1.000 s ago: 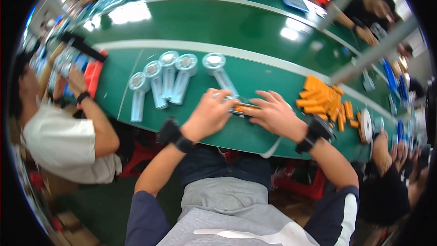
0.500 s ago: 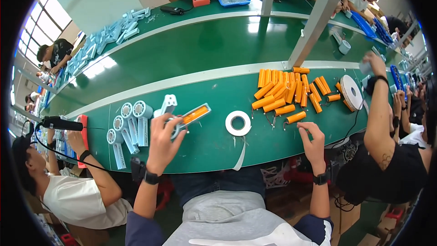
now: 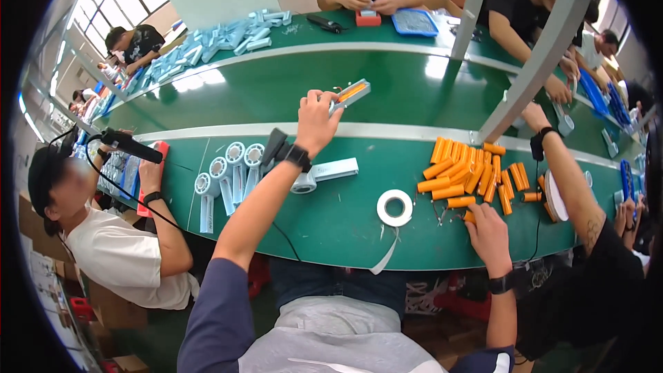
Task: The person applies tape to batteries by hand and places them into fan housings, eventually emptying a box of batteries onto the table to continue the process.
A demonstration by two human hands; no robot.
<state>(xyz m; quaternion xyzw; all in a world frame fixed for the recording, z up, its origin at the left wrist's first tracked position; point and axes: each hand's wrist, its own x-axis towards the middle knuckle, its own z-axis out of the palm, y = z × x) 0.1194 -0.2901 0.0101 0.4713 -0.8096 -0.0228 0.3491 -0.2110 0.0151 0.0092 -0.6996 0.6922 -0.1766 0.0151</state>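
My left hand is stretched out over the green strip beyond the white rail. Its fingers are closed on a pale blue fan housing whose open handle has an orange battery lying in it. The fan head is hidden by my hand. At the near edge of the battery pile, my right hand has its fingers closed round an orange battery, partly covered by them. Under my left forearm lies another pale blue fan, its handle pointing right. A white tape roll rests between my arms, its loose end hanging toward the table edge.
Several pale blue fans stand in a group at the left. A grey post rises behind the batteries. Co-workers sit on both sides; one's arm reaches in at the right. Blue parts are heaped across the strip.
My left hand has carried the housing away from me, over the rail. My right hand has come down onto a battery. The view has shifted, and the right co-worker's arm has moved inward.
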